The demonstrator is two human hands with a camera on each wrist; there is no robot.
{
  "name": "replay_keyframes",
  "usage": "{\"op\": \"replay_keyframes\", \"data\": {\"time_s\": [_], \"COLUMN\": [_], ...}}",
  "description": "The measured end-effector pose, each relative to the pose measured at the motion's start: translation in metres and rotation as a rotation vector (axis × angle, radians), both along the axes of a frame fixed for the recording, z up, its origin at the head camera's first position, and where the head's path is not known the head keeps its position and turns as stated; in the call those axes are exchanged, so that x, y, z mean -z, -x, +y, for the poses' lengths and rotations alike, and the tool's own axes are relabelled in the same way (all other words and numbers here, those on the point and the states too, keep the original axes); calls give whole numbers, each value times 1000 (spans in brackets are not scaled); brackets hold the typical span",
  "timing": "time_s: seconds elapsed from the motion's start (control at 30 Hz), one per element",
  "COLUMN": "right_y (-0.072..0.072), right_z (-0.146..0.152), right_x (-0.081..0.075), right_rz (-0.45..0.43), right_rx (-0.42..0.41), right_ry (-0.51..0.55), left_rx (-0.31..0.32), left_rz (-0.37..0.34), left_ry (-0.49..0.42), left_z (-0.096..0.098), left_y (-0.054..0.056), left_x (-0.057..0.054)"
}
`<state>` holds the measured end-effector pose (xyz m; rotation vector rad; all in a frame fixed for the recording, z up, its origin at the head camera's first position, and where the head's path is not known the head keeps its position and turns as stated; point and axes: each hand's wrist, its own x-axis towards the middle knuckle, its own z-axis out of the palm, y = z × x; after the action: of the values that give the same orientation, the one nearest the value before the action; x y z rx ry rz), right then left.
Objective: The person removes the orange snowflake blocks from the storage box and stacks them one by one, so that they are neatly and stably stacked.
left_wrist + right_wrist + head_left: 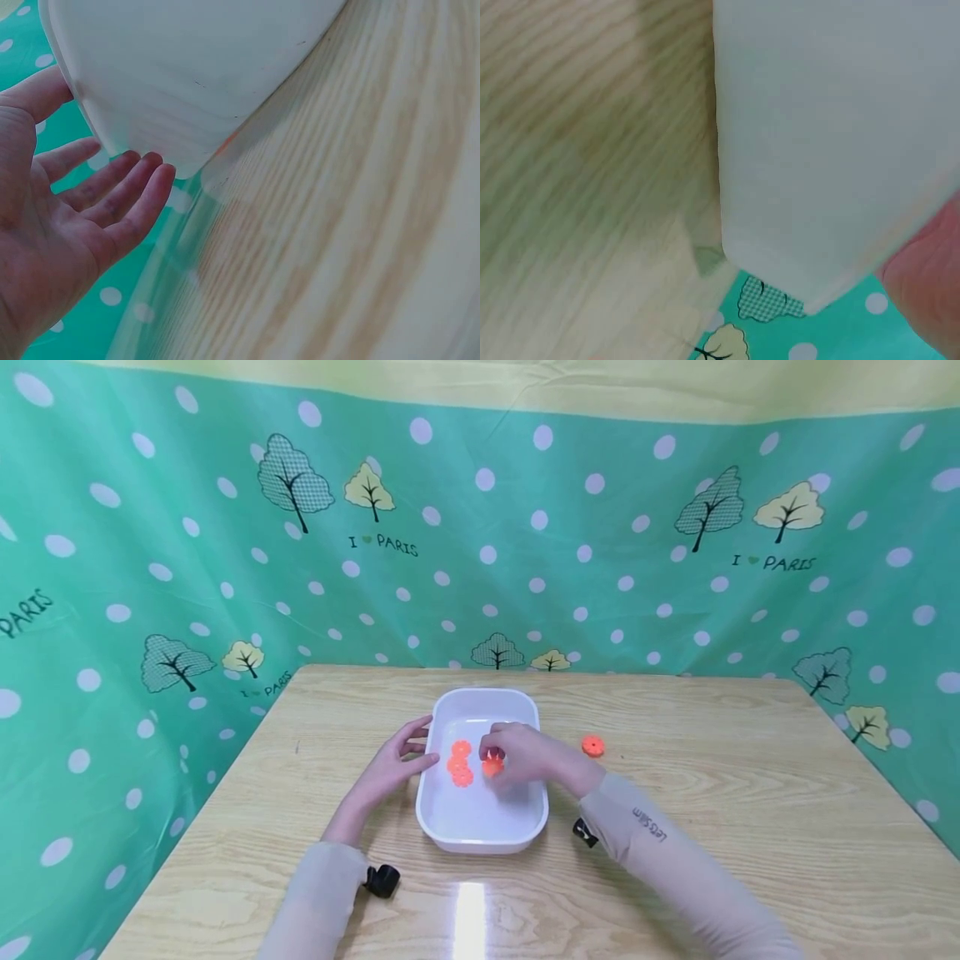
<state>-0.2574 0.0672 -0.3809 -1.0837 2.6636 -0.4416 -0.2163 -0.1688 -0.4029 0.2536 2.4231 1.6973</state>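
Observation:
A white plastic tub stands on the table, and several small orange flower-shaped discs lie in its left half. My left hand is at the tub's left side, its thumb at the rim. In the left wrist view its loosely spread fingers rest by the outer wall. My right hand reaches over the right rim into the tub, with curled fingers and thumb pinching an orange flower-shaped disc. The right wrist view shows mostly the tub's outer wall; the fingertips are hidden there.
Another orange disc with a dark centre hole lies on the wooden table, right of the tub. A green dotted curtain hangs behind the table and along its sides. Black wrist devices are at both sleeves.

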Motion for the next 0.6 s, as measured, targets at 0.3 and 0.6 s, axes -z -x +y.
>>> {"op": "replay_keyframes", "data": {"time_s": [0.3,0.6], "right_y": [4,7], "right_z": [17,33], "right_x": [-6,-13], "right_rz": [51,96], "right_rx": [-28,-18], "right_ry": [86,102], "left_rx": [-3,-2], "left_rz": [0,2], "left_ry": [0,2], "left_z": [0,0], "left_y": [0,0], "left_x": [0,1]}}
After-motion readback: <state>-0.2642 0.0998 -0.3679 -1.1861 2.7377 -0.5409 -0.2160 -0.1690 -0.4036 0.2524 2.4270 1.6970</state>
